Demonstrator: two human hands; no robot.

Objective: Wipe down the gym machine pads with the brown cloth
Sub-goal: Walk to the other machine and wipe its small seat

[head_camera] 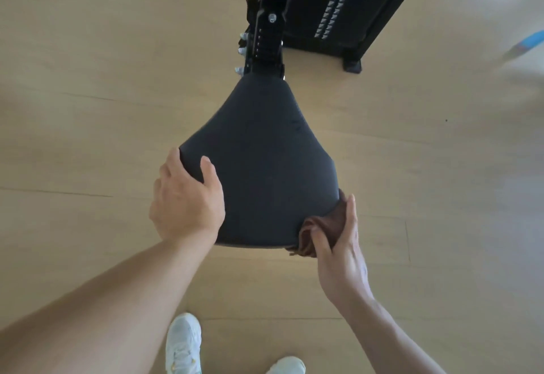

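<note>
Head view, looking straight down. A dark seat pad (259, 161), wide at the near edge and narrowing toward the far end, sits on a black adjustment post (266, 40) of the gym machine (332, 14).

Left grip (187, 199): hand lies on the near-left corner of the pad, fingers spread and curled over the left edge, thumb (209, 171) resting on the top surface. Palm is flat against the pad; nothing is pinched in it.

Right grip (338, 244): fingers and thumb close on the brown cloth (319, 233), bunching it against the near-right corner of the pad. The cloth is folded and crumpled, pressed between this hand and the pad's rim; part of it hangs just under the near edge. The cloth is touching the pad at that corner only; the rest of the pad surface, to the left of and beyond this grip, lies uncovered.

Both forearms are bare. Below the grips, two white shoes (183, 344) stand on the light wood floor (88, 108). Beyond the pad, a weight stack with a column of white markers (334, 11) shows inside the black frame.
</note>
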